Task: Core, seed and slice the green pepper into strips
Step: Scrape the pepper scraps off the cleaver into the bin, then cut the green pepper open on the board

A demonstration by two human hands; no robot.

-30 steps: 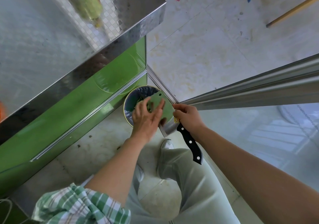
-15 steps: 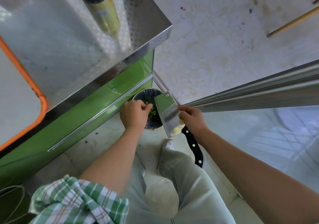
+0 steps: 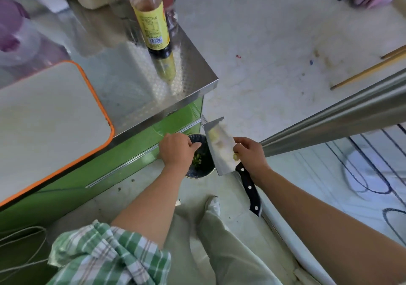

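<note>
My right hand (image 3: 250, 155) pinches a cleaver (image 3: 220, 147) at the blade's heel; its black handle (image 3: 250, 189) hangs down toward me and pale bits stick to the blade. My left hand (image 3: 176, 150) hovers with curled fingers over a round bin (image 3: 205, 170) on the floor, and I see nothing held in it. Green pepper scraps (image 3: 197, 159) lie inside the bin. No whole pepper is in view.
A white cutting board with an orange rim (image 3: 48, 117) lies on the steel counter (image 3: 140, 91) at left. A yellow-labelled sauce bottle (image 3: 152, 21) stands near the counter's corner. A green cabinet front (image 3: 123, 153) is below. A metal rail (image 3: 329, 122) runs at right.
My left hand has come off the cleaver blade after wiping it and now curls above the bin. The view has tilted up, bringing the counter, board and bottle into sight.
</note>
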